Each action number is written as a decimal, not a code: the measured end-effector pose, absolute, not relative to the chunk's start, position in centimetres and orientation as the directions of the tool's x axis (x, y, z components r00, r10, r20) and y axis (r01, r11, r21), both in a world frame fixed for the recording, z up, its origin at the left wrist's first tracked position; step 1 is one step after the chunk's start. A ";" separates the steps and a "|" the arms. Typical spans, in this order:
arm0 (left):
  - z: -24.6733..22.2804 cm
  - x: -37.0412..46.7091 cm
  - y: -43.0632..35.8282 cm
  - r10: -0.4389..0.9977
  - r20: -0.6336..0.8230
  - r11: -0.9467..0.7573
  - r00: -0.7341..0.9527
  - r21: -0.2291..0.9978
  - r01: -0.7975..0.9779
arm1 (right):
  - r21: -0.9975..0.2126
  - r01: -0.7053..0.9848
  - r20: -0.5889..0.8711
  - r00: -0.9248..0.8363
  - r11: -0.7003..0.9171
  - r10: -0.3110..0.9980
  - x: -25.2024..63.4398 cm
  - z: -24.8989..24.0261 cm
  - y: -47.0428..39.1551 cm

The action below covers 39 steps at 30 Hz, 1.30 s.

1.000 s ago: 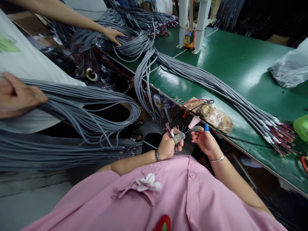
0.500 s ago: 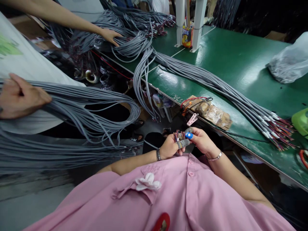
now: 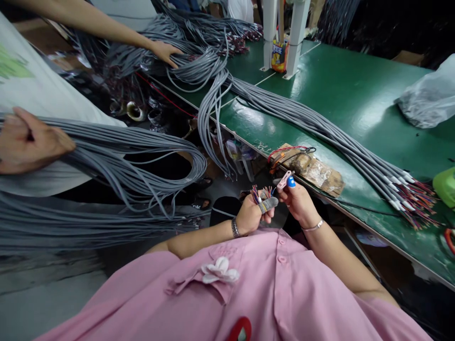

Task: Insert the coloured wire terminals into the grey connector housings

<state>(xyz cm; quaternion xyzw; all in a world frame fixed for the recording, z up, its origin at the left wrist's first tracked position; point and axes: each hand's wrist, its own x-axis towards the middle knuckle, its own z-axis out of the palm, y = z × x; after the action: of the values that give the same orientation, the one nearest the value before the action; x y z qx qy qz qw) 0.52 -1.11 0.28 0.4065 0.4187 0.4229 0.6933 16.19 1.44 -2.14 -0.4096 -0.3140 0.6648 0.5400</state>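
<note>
My left hand (image 3: pixel 250 214), with a grey finger cover, is closed around the stripped end of a grey cable. Its fan of thin coloured wires (image 3: pixel 256 193) sticks up from the grip. Just to the right, my right hand (image 3: pixel 299 202) has its fingers bent together, a blue cover on the thumb. A pink clothespin (image 3: pixel 284 181) overlaps those fingertips in the picture; whether they touch it, or what they pinch, I cannot make out. Behind it, a wooden block (image 3: pixel 316 173) wrapped in clear tape lies at the bench edge with red and black leads.
A bundle of grey cables (image 3: pixel 305 113) runs over the green bench (image 3: pixel 341 85). A plastic bag (image 3: pixel 428 94) and a green object (image 3: pixel 445 182) stand at right. On the left, a co-worker's hand (image 3: pixel 35 142) holds looped grey cables; their other hand (image 3: pixel 165 53) rests on the pile.
My right hand has moved from the wires at my left hand up and slightly right, to the clothespin. My left hand keeps its grip on the cable. The co-worker's hands have barely moved.
</note>
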 end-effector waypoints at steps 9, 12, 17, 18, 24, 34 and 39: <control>0.3 1.1 -0.4 0.937 -0.175 0.245 0.301 0.945 -0.214 | -0.951 -0.308 -0.081 0.154 -0.030 0.985 15.7 -2.5 2.0; 0.6 1.1 -0.2 0.939 -0.147 0.214 0.310 0.958 -0.192 | -0.987 -0.153 0.003 0.254 0.044 0.967 15.9 -2.4 1.9; 0.9 1.2 -0.1 0.926 -0.158 0.221 0.343 0.963 -0.154 | -0.859 -0.497 -0.178 0.067 -0.122 0.982 15.3 -1.8 2.3; 0.9 1.3 -0.2 0.925 -0.160 0.222 0.345 0.964 -0.147 | -0.811 -0.566 -0.208 0.047 -0.145 0.977 15.1 -1.7 2.4; 0.5 1.4 -0.2 0.918 -0.183 0.230 0.353 0.968 -0.097 | -0.712 -0.689 -0.244 0.066 -0.133 0.968 14.7 -1.6 2.8; 0.3 0.2 -0.9 0.926 -0.183 0.234 0.331 0.964 -0.122 | -0.650 -0.702 -0.283 -0.131 -0.291 0.950 15.7 -1.6 2.3; 0.5 -0.9 -0.6 0.981 -0.023 0.035 0.190 0.997 -0.064 | -0.665 -0.691 -0.248 -0.155 -0.284 0.956 15.9 -1.5 2.0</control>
<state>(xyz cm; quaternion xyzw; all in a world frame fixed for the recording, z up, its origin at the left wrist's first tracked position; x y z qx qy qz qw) -0.87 -0.62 0.47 0.5210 0.4404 0.4593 0.5689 15.92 1.97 -1.50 -0.3257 -0.2037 0.7320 0.5626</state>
